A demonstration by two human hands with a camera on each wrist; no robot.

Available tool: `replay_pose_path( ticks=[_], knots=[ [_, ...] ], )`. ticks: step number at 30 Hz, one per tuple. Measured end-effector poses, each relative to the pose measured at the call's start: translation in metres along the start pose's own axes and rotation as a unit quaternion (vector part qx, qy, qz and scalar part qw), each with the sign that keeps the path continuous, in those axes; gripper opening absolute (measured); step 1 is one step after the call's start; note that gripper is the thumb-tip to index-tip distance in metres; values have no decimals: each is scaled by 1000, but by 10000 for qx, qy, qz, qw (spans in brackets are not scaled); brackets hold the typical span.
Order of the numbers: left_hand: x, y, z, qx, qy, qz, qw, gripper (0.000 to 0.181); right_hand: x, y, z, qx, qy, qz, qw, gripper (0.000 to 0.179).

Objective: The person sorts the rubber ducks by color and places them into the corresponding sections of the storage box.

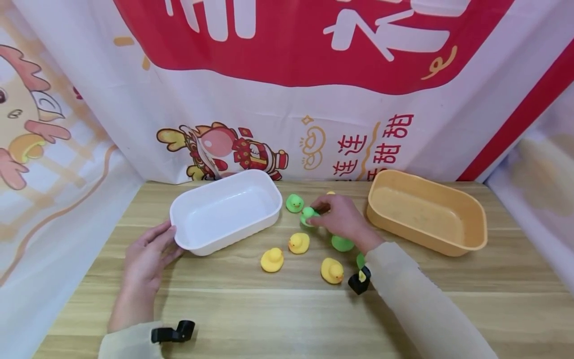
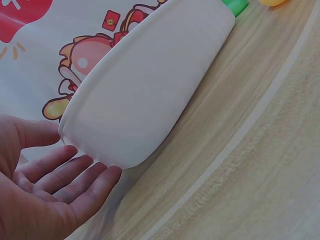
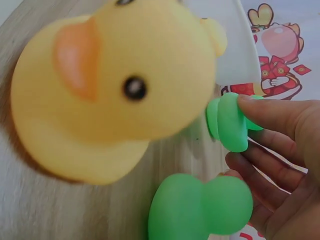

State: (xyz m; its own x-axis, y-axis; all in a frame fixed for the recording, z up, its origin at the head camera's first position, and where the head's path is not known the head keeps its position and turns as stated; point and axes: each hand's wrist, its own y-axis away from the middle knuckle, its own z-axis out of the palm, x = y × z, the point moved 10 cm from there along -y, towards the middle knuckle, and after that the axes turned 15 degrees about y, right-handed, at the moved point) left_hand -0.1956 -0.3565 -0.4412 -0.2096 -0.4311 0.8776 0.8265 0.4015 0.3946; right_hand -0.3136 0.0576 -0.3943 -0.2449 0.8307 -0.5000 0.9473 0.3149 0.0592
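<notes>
My right hand pinches a green rubber duck between thumb and fingers; the right wrist view shows the thumb on top of this green duck. Beside it on the table sits another green duck. At the left end of a white tub, my left hand rests its fingertips against the outer wall. In the left wrist view the thumb lies at the rim and the fingers stretch loosely along the end of the tub, which holds nothing.
Yellow ducks and green ducks lie scattered between the tubs, several in all. One yellow duck is partly hidden behind the right hand, one green duck by the sleeve. An orange tub stands right; a printed cloth hangs behind.
</notes>
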Motion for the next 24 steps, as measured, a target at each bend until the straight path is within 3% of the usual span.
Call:
replay_pose_path(
  ticks=[8, 24],
  knots=[
    [0, 1, 1, -39, -285, 81, 9996, 62, -7, -2, -2, 41, -202, 41, 9998, 28],
    [1, 1, 1, 38, -131, 116, 9998, 59, -19, -5, -7, 221, -437, -25, 9988, 32]
  ],
)
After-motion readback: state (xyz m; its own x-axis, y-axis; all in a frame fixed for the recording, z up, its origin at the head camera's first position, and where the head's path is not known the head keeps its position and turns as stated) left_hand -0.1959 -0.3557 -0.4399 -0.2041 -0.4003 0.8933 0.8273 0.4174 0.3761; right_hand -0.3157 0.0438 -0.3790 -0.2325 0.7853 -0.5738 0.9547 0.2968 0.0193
